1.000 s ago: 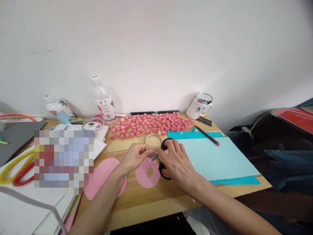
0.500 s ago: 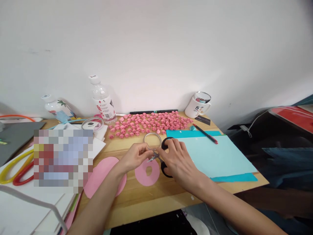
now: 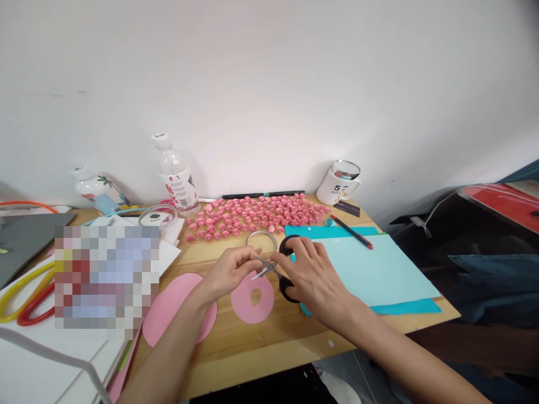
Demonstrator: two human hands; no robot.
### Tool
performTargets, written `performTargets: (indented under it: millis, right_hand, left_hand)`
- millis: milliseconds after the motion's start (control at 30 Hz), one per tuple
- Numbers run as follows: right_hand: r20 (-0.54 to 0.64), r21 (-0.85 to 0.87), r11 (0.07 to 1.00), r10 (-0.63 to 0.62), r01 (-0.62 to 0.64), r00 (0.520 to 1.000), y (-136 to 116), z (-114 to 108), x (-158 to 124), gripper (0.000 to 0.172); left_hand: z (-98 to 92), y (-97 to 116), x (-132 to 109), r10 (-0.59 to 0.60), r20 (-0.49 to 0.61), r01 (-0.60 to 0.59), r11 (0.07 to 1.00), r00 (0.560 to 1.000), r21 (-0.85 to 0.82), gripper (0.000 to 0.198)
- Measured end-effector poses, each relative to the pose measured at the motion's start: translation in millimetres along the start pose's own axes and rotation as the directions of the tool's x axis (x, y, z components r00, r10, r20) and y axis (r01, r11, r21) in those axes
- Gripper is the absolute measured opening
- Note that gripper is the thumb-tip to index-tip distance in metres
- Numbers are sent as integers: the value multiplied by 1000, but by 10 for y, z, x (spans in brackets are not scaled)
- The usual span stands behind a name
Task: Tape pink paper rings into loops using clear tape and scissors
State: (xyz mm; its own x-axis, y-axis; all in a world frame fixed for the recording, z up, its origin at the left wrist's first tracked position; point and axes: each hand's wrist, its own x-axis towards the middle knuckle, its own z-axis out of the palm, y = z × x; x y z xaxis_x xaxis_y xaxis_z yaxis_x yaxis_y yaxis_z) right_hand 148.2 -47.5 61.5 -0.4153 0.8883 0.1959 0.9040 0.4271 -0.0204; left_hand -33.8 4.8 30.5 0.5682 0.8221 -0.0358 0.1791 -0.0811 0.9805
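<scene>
My right hand (image 3: pixel 315 278) grips a pair of scissors (image 3: pixel 272 268) with black handles, their blades spread apart and aimed left. Close by, my left hand (image 3: pixel 231 272) has its fingers pinched together at the upper blade's tip; whatever they pinch is too small to make out. Just below the blades lies a pink paper ring (image 3: pixel 264 306) with a ragged hole. Pink paper circles (image 3: pixel 168 308) rest partly under my left forearm. Behind the hands is a round metal-coloured hoop (image 3: pixel 275 240), and beyond it spread many small pink paper roses (image 3: pixel 256 214).
Light blue paper (image 3: pixel 387 269) lies over darker blue sheets (image 3: pixel 421 307) at right, with a black-and-red pen (image 3: pixel 353 232). A white mug (image 3: pixel 332 188) and plastic bottle (image 3: pixel 179 185) stand by the wall. Papers and yellow- and red-handled tools (image 3: pixel 29 314) fill the left.
The scissor blades have spread wider apart. My right hand has shifted slightly right, while my left hand stays almost in place. The whole view has tilted a little.
</scene>
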Motion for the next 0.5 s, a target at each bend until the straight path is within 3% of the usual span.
performTargets:
  millis: [133,200,233,300,367,433,500]
  right_hand:
    - [-26,248,966,85,-76,996,150,-42,-23,43]
    - [27,563,821,94,-93,995,229,-67,-47,47]
    - [76,746,661,37,-81,996,253,-72,-62,53]
    - [117,977,197,-150,-86,982,259,-59,-91,67]
    - [63,970,-215,-224,-113,972,214,-16,-113,78]
    - [35,884,-440,-268,-155,963,152,30,-127,83]
    - [43,814,-541,-306,-211,951,111,55,-134,84]
  left_hand:
    - [-38,-5,11,83,-71,-87,995,994,-56,23]
    - [-61,-9,20,130,-107,-141,985,986,-98,23]
    - [-66,-12,24,138,-132,-152,983,982,-107,22]
    - [-62,-20,32,112,-172,-132,985,979,-109,22]
    - [-44,-32,38,74,-180,-94,990,981,-107,23]
    - [-26,-46,42,53,-170,-72,992,984,-107,22]
    - [-18,-62,44,51,-169,-70,991,984,-111,20]
